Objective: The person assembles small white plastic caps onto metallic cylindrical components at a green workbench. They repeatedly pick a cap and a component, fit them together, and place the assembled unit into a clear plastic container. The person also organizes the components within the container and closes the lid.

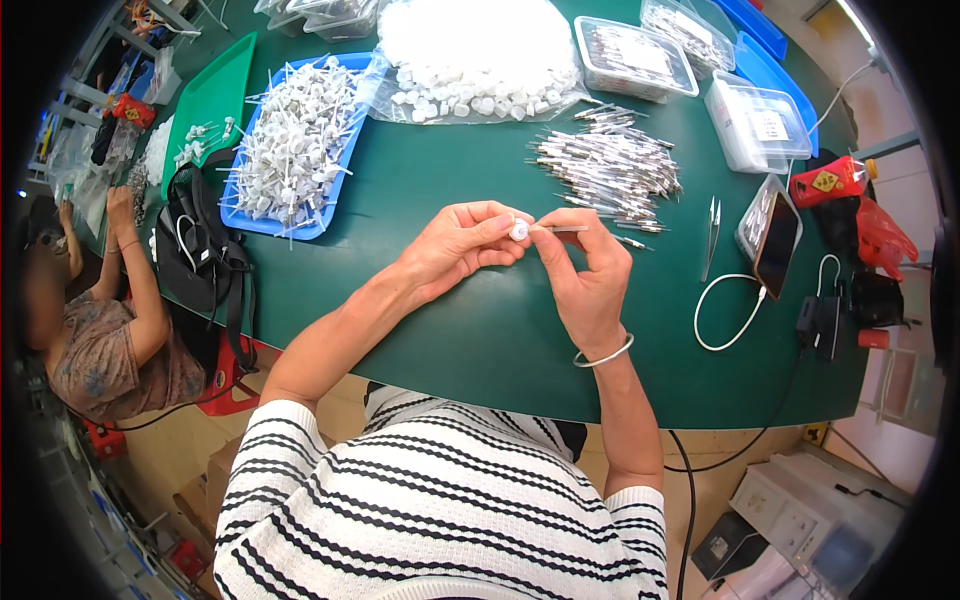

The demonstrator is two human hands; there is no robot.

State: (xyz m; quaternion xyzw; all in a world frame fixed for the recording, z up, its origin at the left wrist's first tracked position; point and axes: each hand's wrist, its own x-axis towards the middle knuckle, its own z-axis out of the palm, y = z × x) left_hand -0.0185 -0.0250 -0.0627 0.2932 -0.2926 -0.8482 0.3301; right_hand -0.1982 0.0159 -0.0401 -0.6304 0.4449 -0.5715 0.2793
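Striped Knit Top [430, 500] and 1 Bangle [607, 359], as Worn

Knit top: white, textured, crossed by wavy-edged black stripes. The left sleeve [265, 450] and right sleeve [637, 525] carried the same pattern and left 2 forearms [345, 335] uncovered. A white neckband [470, 588] showed at the lower edge. Bangle: slim, rounded, silver-toned, worn at the right wrist. The left hand [460, 248] and right hand [592, 280] were bare.

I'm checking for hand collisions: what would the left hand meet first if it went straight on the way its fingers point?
Past the small white cap at its fingertips, the left hand would probably meet the right hand first, though exact depth is unclear from this one view.
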